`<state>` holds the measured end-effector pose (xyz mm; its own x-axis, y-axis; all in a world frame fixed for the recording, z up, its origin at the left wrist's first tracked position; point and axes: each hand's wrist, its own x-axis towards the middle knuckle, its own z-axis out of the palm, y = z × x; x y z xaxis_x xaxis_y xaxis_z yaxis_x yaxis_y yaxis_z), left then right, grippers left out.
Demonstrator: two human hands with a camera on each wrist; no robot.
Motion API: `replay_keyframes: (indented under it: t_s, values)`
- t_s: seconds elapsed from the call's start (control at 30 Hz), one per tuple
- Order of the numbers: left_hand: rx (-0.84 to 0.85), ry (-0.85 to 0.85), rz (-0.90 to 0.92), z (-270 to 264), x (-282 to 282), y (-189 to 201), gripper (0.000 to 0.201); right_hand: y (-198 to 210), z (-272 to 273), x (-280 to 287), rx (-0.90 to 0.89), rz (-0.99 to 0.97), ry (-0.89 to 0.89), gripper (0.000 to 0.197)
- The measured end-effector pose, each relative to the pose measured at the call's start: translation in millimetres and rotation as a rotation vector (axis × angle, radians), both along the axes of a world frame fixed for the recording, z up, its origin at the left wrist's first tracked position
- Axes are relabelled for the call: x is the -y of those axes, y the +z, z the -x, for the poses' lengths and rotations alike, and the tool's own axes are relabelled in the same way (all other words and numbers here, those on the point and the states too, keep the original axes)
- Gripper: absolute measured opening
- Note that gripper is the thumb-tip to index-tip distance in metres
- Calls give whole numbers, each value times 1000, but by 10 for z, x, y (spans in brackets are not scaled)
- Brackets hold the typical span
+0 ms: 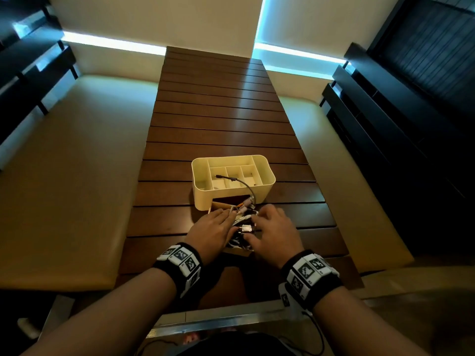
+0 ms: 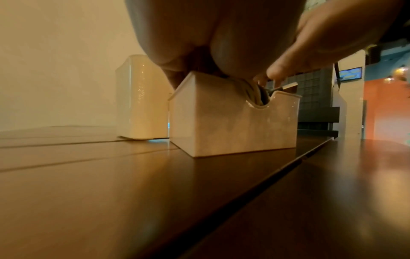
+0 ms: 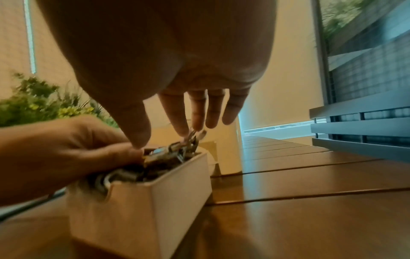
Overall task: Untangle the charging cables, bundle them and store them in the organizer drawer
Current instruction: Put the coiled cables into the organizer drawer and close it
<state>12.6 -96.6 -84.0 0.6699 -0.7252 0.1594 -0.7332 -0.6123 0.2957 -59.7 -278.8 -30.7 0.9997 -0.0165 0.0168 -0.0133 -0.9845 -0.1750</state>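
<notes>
My hands work over a small cream plastic drawer [image 3: 142, 206] w/ a notch in its near wall, pulled out onto the dark brown slatted wood table [image 1: 221, 119]. Its long axis runs from me toward the cream plastic compartment organizer [image 1: 266, 173], which stands just behind it.

Around: tan cushioned benches [image 1: 77, 155] on both sides of the table, dark slatted panels [image 1: 411, 104] far right, green plants [image 3: 37, 103] in the right wrist view. Nothing else on the tabletop that I can make out.

Drawer contents: tangled bundle of white, black and grey charging cables [image 1: 243, 228], piled up to the rim and a bit above; plug ends stick up at the far end. A silver metal connector barrel [image 1: 246, 229] lies crosswise on top, between my hands. One thin grey cable [image 1: 246, 186] arcs up out of the pile, over the organizer's front wall, its black plug end pointing left inside the middle compartments. Other organizer compartments look bare; far ones partly hidden.

Left hand [image 1: 213, 231]: fingers flat-ish, pressing down on the left side of the pile, thumb tucked at the cables. Right hand [image 1: 272, 231]: fingers straight, spread, tips touching plug ends at the far end, thumb down by the left thumb. Neither hand is clearly wrapped round a cable.
</notes>
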Motion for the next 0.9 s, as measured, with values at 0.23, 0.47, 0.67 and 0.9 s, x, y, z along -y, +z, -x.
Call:
replay_keyframes:
  t_s: [0.23, 0.47, 0.67, 0.9]
  values:
    - [43, -60, -13, -32, 60, 135, 44, 22, -301, -168, -12, -292, -82, 67]
    - [-268, 162, 88, 33, 102, 213, 42, -220, -127, -164, -24, -129, 28, 64]
    - [-38, 93, 91, 31, 35, 86, 37, -243, -156, -96, -23, -28, 112, 60]
    - [160, 116, 65, 26, 61, 290, 79, -287, -219, -81, -55, -6, 180, 63]
